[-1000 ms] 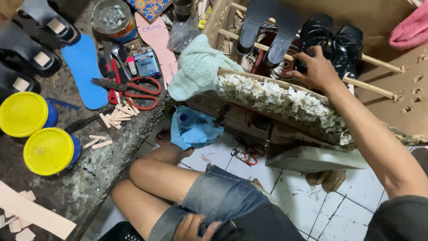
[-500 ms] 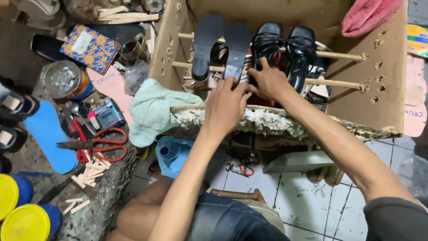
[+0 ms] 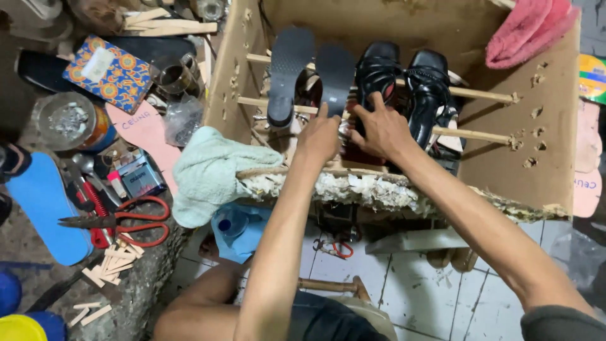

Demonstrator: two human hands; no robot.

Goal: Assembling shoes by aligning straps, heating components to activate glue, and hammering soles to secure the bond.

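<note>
Nearest, floor: white tiled floor (image 3: 416, 297), with the person's bare knees at the lower edge.
Near left, bench: red-handled scissors (image 3: 117, 221) lie beside a blue insole (image 3: 41, 215) and loose wood slivers (image 3: 104, 268); a small blue box (image 3: 140, 178) sits just beyond them.
Box front: a pale green cloth (image 3: 205, 173) hangs over the ragged near edge of the big cardboard box (image 3: 555, 126).
Left hand (image 3: 320, 136): reaches over that edge, fingers curled and closing on the lower end of the dark sole (image 3: 334, 76) that leans on the wooden rods (image 3: 470, 134); whether the grip is firm I cannot tell.
Right hand (image 3: 382, 129): just beside the left, fingers spread and partly bent, the tips touching the left black sandal (image 3: 377, 76) near its heel; it presses on the sandal and does not clasp it.
Further in: a second dark sole (image 3: 287, 69) leans to the left of the first, and a second black sandal (image 3: 429, 88) stands to the right, both resting on the rods.
Far right: a pink cloth (image 3: 527, 31) is draped over the box's far corner.
How far along: as I judge it, two soles and two sandals are already racked on the rods, and both hands are busy with the middle pieces; nothing has been lifted clear of the box yet.
</note>
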